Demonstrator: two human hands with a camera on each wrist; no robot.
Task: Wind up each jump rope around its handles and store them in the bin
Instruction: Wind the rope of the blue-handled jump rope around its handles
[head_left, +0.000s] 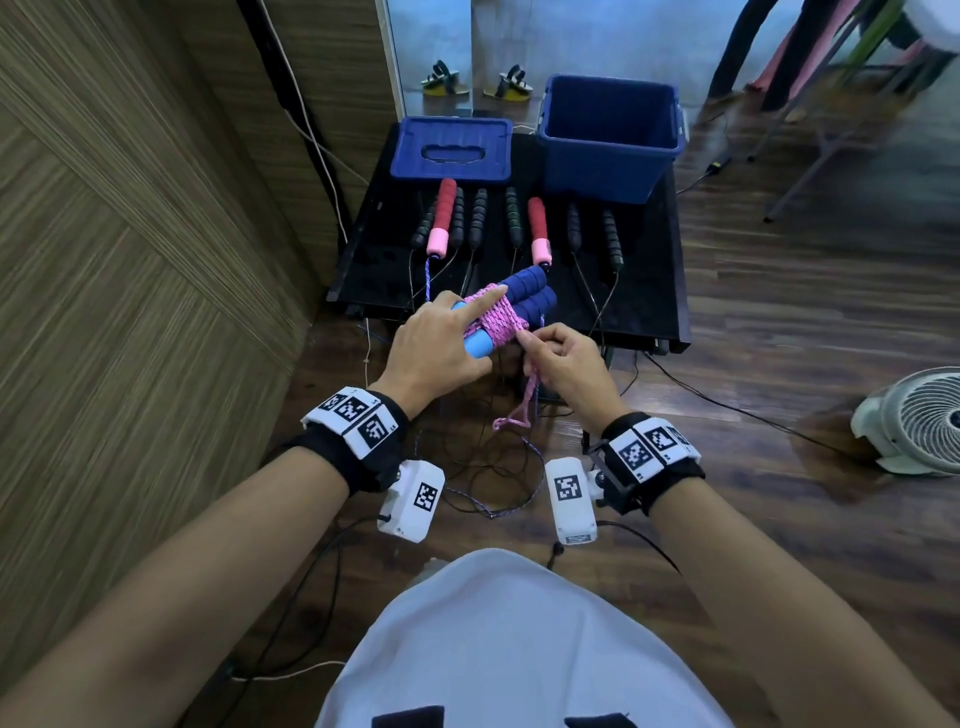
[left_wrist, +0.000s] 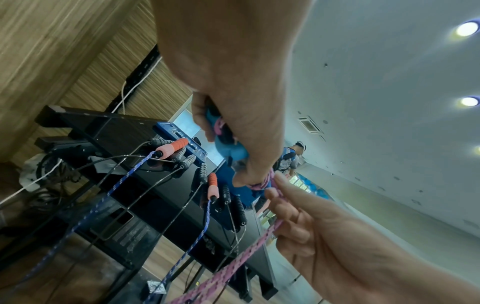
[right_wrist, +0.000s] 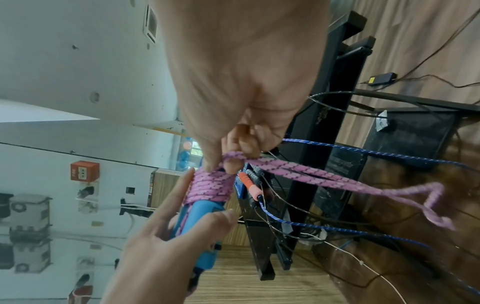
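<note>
You are partway through the first rope: at the centre of the head view your left hand (head_left: 435, 343) is wrapped round the pair of blue handles (head_left: 524, 296), forefinger laid straight over the coil, while your right hand (head_left: 563, 366) pinches the pink rope (head_left: 496, 322) just beside the wraps. Most of that rope is already wound round the handles; a short doubled tail (head_left: 514, 415) hangs below your right hand, so the last turns and a tuck look to be what is left on this one. The blue bin (head_left: 610, 137) stands open at the upper right of the black worktop (head_left: 654, 291), with nothing visible inside it as far as the head view shows, and its lid (head_left: 451, 150) lies just to its left. So I judge nothing is stored yet. Lying on the worktop unwound: two red-and-pink handles (head_left: 441, 218), which look like one rope with a blue cord, and about seven black ribbed handles (head_left: 478, 218), though those at the left overlap and the count is uncertain. Their cords trail off the near edge onto the floor in a loose tangle.
</note>
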